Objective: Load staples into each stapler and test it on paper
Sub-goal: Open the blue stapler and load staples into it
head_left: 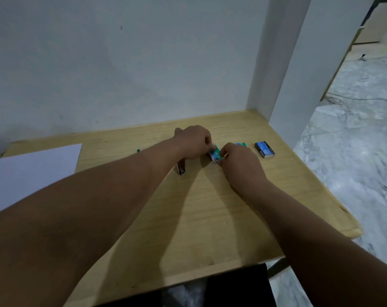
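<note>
In the head view, both hands meet a little right of the frame's centre, over the far part of the wooden counter [210, 218]. Between them lies a small green staple box [215, 154]. The left hand [193, 141] curls its fingers down onto the box's upper left end and grips it, while the right hand [236, 159] pinches the box's lower right end with thumb and fingertips.

Just behind the right hand, another green box [241, 144] peeks out. Further right, apart from the hands, a blue staple box [264, 149] lies flat on the counter.

A metal stapler [181, 169] shows below the left wrist, mostly hidden by the forearm. A white sheet of paper [32, 173] lies at the counter's left edge, well apart from the hands.
</note>
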